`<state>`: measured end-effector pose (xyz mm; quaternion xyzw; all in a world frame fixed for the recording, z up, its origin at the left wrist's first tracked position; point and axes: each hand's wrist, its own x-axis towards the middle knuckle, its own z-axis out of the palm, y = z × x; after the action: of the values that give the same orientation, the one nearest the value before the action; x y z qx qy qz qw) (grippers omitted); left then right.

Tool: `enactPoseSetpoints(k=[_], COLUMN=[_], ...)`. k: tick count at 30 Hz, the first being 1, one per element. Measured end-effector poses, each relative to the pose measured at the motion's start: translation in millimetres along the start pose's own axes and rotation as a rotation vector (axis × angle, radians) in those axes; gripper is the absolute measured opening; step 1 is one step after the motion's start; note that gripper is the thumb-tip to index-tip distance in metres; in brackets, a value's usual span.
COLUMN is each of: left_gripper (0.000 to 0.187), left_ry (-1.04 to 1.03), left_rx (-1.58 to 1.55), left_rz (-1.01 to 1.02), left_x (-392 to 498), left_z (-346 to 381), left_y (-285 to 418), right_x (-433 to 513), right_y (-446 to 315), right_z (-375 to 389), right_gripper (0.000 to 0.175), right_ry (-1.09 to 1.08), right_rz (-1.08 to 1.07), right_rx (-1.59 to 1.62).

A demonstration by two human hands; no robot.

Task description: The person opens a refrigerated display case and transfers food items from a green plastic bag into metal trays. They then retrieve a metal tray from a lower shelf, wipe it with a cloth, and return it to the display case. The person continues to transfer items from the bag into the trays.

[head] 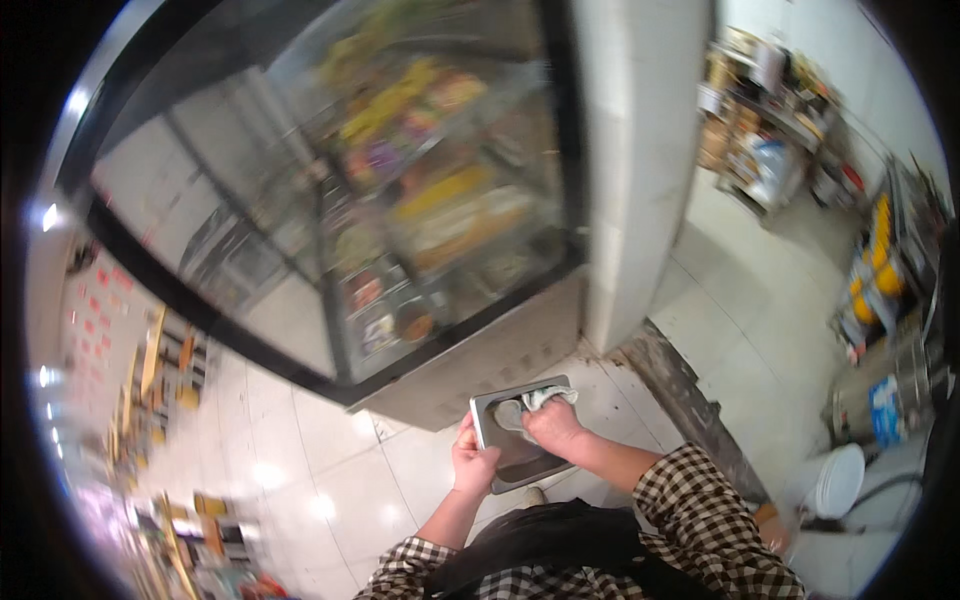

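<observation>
A rectangular stainless steel food pan [517, 454] is held out in front of my body, above the tiled floor. My left hand [474, 459] grips its left rim, thumb on the near side. Inside the pan, my right hand [553, 429] presses a white cloth [553, 395] with dark markings, bunched at the fingers near the far right corner. A pale rounded patch lies beside the fingers; whether it is part of the cloth or a reflection I cannot tell.
A glass-fronted display cabinet [465, 330] with trays of food rises just ahead. Right of it stand a white pillar [611, 187] and a worn floor sill [675, 382]. A white bucket [834, 480] is at lower right, a loaded cart [780, 120] beyond. Tables [154, 352] line the left.
</observation>
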<state>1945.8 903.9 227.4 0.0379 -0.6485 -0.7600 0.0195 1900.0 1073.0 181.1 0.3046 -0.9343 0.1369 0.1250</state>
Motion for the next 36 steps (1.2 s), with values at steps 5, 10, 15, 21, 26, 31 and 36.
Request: enactPoseSetpoints(k=[5, 10, 15, 21, 26, 31, 36], left_gripper=[0.013, 0.019, 0.020, 0.019, 0.016, 0.009, 0.015], left_ry=[0.220, 0.493, 0.731, 1.074, 1.186, 1.172, 1.100], left_rx=[0.171, 0.085, -0.256, -0.110, 0.175, 0.345, -0.145], left_rz=[0.201, 0.228, 0.089, 0.219, 0.354, 0.388, 0.274], left_x=[1.9, -30.1, -67.6, -89.7, -75.3, -23.8, 37.9], left_z=[-109.7, -178.9, -207.7, -284.2, -363.4, -504.7, -641.1], left_y=[31.8, 43.7, 51.2, 72.7, 79.5, 73.4, 99.0], right_x=[70.1, 122.5, 186.6, 244.6, 275.3, 345.0, 471.1], right_y=[-108.5, -213.7, -262.9, -324.3, -391.7, -495.1, -594.9], right_z=[24.4, 48.5, 65.4, 84.0, 127.3, 207.6, 261.0], right_gripper=[0.013, 0.023, 0.016, 0.009, 0.020, 0.028, 0.020], right_ry=[-0.239, -0.390, -0.054, -0.144, -0.641, -0.896, -0.521], right_rz=[0.020, 0.231, -0.659, -0.932, -0.845, -0.422, -0.350], right_rx=[0.478, 1.547, 0.946, 0.291, 0.318, 1.278, 1.300])
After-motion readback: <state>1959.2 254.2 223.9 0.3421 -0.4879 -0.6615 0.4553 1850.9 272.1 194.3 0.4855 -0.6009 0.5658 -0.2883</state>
